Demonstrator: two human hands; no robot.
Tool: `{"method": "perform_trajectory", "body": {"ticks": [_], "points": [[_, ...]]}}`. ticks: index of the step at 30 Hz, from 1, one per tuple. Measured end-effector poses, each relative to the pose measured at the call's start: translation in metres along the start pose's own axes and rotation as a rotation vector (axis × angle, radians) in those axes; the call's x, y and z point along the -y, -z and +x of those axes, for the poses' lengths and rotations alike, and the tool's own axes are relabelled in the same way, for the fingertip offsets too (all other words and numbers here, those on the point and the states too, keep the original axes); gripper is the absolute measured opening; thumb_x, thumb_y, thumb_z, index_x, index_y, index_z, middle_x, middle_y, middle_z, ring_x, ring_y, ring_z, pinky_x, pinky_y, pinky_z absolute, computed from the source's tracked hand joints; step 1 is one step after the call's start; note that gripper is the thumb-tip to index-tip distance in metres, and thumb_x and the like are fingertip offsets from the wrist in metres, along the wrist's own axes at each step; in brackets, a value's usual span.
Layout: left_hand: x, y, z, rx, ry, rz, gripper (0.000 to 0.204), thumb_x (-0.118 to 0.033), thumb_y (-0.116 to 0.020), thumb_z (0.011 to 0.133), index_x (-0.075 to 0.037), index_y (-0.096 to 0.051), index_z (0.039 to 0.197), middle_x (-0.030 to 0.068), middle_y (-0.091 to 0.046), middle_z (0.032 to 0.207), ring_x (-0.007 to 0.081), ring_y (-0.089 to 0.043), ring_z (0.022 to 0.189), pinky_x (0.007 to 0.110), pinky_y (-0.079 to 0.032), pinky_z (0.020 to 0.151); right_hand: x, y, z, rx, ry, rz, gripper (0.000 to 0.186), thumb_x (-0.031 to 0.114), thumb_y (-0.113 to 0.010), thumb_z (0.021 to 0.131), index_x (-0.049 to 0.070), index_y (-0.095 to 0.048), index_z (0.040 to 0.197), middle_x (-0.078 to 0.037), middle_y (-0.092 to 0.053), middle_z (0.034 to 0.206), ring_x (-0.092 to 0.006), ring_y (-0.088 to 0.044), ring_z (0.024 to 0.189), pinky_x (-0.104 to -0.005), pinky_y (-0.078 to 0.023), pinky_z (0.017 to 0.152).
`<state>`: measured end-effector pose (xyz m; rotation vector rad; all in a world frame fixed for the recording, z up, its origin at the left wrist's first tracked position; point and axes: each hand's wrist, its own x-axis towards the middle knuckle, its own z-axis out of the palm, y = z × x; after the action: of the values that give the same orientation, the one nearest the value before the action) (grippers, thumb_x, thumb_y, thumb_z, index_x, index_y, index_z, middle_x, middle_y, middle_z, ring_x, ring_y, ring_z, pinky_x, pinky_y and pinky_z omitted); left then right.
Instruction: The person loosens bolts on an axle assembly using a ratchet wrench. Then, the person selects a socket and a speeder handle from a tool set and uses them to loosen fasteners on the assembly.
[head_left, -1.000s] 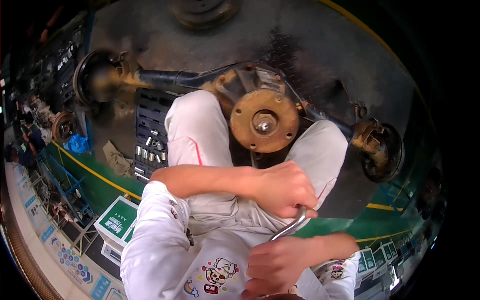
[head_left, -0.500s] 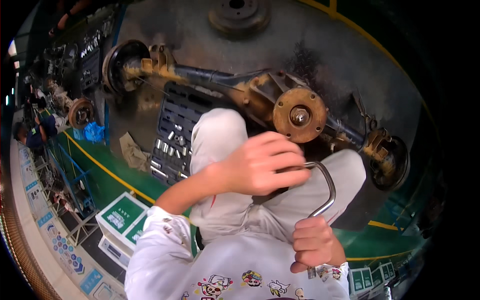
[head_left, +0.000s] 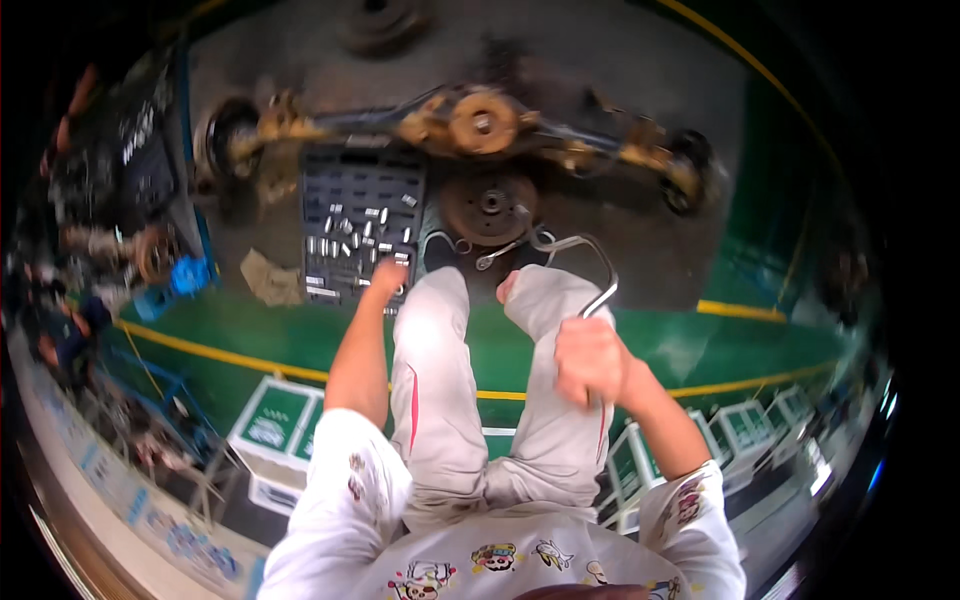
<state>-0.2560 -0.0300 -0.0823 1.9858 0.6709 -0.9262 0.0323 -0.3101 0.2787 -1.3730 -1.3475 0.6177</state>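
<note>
The way ahead of the left hand is taken up by the open socket tray, at whose near edge the hand is set. Just right of the tray the floor is blocked by a rusty brake disc, and beyond both the long axle is laid across. Room between the hands is filled by the person's own knees. Open green floor is left beside the right hand, though the bent speed brace it grips reaches forward there.

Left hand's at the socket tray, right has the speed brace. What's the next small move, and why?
Probably pick one socket: the left hand is already at the tray's near edge among loose sockets, while the right hand holds the brace, whose tip looks bare, above the knee.
</note>
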Motion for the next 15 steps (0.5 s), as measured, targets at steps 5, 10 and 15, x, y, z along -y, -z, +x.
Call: {"method": "perform_trajectory", "body": {"ticks": [5, 10, 15], "points": [[-0.097, -0.01, -0.206, -0.233, 0.325, -0.983, 0.021, -0.018, -0.054, 0.099, -0.007, -0.063, 0.114, 0.0038, -0.069, 0.094, 0.0105, -0.063, 0.081, 0.026, -0.05, 0.065, 0.052, 0.045, -0.162, -0.486, -1.123, -0.369, 0.026, 0.016, -0.057, 0.091, -0.002, -0.057, 0.071, -0.024, -0.055, 0.069, -0.0442, -0.052, 0.062, -0.0432, -0.04, 0.053], [0.012, -0.019, -0.348, -0.23, -0.397, 0.451, 0.026, -0.02, -0.052, 0.096, -0.002, -0.065, 0.109, 0.0092, -0.069, 0.093, 0.016, -0.063, 0.08, 0.031, -0.052, 0.073, 0.102, -0.008, -0.355, -0.67, -1.668, -0.61, 0.052, 0.04, -0.049, 0.098, -0.005, -0.061, 0.074, -0.028, -0.062, 0.083, -0.0486, -0.058, 0.087, -0.0523, -0.047, 0.08], [-0.092, 0.03, -0.404, -0.06, 0.677, -0.362, 0.017, -0.02, -0.058, 0.09, -0.005, -0.066, 0.091, 0.0089, -0.066, 0.077, 0.0212, -0.061, 0.061, 0.032, -0.051, 0.055, 0.178, -0.139, -0.491, -0.788, -1.87, -0.227, 0.053, 0.045, -0.048, 0.098, -0.006, -0.061, 0.093, -0.034, -0.061, 0.104, -0.0495, -0.058, 0.099, -0.0552, -0.046, 0.087]]}}
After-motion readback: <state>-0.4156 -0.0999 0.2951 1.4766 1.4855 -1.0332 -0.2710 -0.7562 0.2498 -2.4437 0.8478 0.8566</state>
